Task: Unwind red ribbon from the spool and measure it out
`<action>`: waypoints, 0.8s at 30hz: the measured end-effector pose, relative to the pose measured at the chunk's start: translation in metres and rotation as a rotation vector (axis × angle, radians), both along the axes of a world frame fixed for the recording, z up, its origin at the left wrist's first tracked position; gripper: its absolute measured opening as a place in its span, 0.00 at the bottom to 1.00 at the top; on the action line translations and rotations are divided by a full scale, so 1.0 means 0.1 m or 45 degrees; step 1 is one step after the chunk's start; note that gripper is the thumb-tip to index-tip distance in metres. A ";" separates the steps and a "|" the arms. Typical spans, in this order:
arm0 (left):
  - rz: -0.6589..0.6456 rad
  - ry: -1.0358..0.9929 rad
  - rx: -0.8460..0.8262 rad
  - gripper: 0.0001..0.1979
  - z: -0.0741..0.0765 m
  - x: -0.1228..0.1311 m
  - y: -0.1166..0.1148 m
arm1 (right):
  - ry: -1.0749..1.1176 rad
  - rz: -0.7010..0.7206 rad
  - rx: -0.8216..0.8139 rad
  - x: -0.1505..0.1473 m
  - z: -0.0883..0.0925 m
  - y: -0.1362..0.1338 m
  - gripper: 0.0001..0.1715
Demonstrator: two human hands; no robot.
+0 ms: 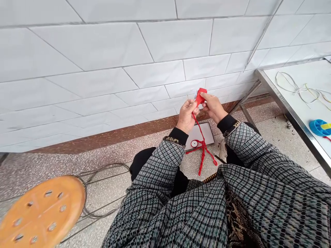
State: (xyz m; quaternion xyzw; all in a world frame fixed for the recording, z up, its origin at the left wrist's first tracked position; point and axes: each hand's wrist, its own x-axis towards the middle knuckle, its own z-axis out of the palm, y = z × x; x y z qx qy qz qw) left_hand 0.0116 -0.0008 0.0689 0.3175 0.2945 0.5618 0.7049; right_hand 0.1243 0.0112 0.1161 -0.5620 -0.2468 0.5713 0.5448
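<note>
Thumb and fingers of the left hand [186, 115] pinched the lower end of a small, flat, bright red piece [201, 95], its material too small to tell. The right hand [214, 107] gripped the upper end of the red piece, thumb pressed on its face and the other fingers curled in below. A thin, translucent whitish strip [196, 93] showed along the left edge of the red piece. The red piece was held up in front of a wall of glossy white tiles [155, 41].

A twisted red cord [201, 130] ran down from the left hand, beneath the red piece, and spread into several looped strands; whether it joined the red piece could not be told. Below the red piece, a small white disc with a red rim [194, 142] showed beside the strands, in front of a pale rectangular panel with a dark frame [209, 132] on the speckled stone floor [108, 196].

Well to the left of the red piece and lower stood a round orange stool seat pierced with holes [38, 216]. Well to its right, a white metal-edged worktop [297, 106] carried loose pale wires [294, 90] and a blue round part [314, 131] with a yellow piece [326, 126] against it.
</note>
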 end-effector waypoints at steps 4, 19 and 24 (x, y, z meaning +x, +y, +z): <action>-0.093 0.115 0.008 0.20 -0.11 0.03 -0.04 | -0.083 0.016 0.058 0.07 0.00 -0.02 0.18; 0.060 0.522 0.087 0.10 -0.27 0.11 -0.05 | 0.393 -0.027 -0.164 0.18 -0.05 0.02 0.16; 0.187 0.678 0.171 0.10 -0.35 0.09 -0.01 | 0.416 0.006 -0.191 0.19 0.01 -0.01 0.16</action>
